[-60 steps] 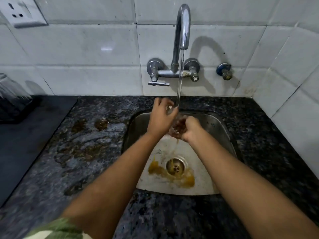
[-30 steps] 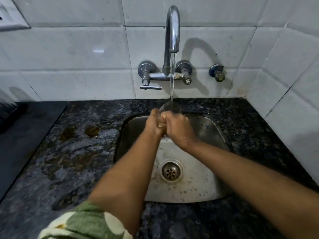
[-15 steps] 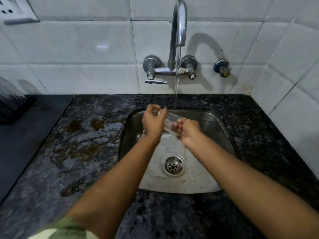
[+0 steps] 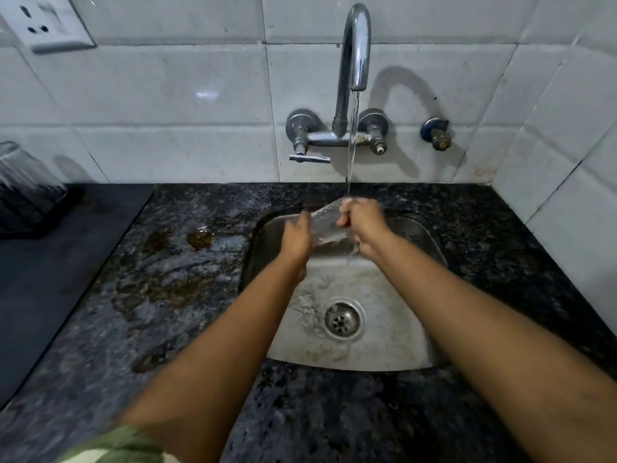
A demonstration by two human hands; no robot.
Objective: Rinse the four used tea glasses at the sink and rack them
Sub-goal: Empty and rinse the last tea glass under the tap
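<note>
a: where's the clear ribbed tea glass (image 4: 325, 225)?
b: over the steel sink (image 4: 394, 349), tipped sideways between both hands — likely so the stream from the chrome tap (image 4: 355, 48) sheets across it.
a: fingers?
b: left hand (image 4: 297, 237) cups one end, right hand (image 4: 362, 225) curled tight on the other. an upturned glass (image 4: 23, 175) sits far left, blurry.

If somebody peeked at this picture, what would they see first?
Probably the two bare hands, left and right, holding a clear tea glass tilted under the thin water stream from the curved chrome tap, over the steel sink. Next, the brown puddles on the dark speckled stone counter, left of the sink.
</note>
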